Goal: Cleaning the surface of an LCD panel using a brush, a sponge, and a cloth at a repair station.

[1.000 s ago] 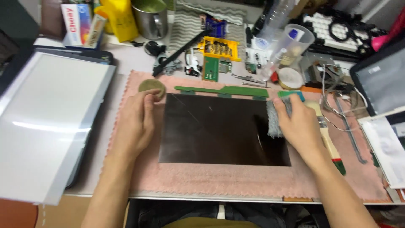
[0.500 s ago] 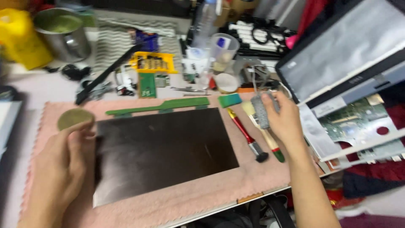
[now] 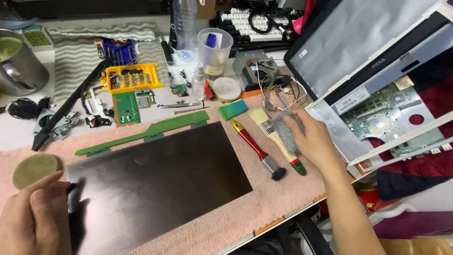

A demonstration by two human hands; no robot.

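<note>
Pressing down on the near-left corner of the dark rectangular glass panel [image 3: 155, 179], the left hand [image 3: 35, 219] lies with fingers flat and unclenched. Right of the panel, the right hand [image 3: 314, 139] has its fingers clenched around a grey fuzzy cloth [image 3: 285, 130], above two paintbrushes.

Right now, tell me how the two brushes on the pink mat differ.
The red brush has a slim red handle with a gold tip and short dark bristles; the pale brush has a light wooden handle and wide, pale bristles. The red brush's bristles point toward the near edge of the pink mat; the pale brush's point away. The right hand with its grey cloth lies over the pale brush; the red brush lies uncovered. Both lie flat, side by side.
</note>
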